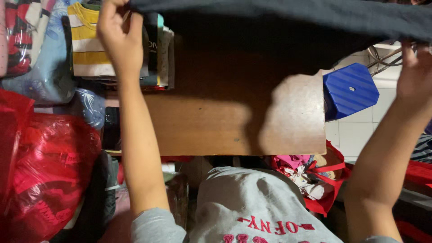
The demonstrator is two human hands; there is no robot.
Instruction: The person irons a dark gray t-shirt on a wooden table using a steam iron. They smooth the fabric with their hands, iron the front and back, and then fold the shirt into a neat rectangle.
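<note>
Hands (118, 33) gripping dark cloth (288, 15)

Brown wooden table (211, 126) fills the middle, a broad dark shadow lying across its far half. Beyond its right edge, white floor tiles (355, 132) and a blue plastic stool (351, 90). Stacked folded clothes (90, 45) sit at the table's left corner. Red plastic bags (45, 171) crowd the left side.

Both arms stretched forward and raised, spread wide apart. Left hand (118, 38) at top left, fingers curled in a pinch grip. Right hand (416, 74) at right edge, fingers up, partly cut off by frame.
</note>
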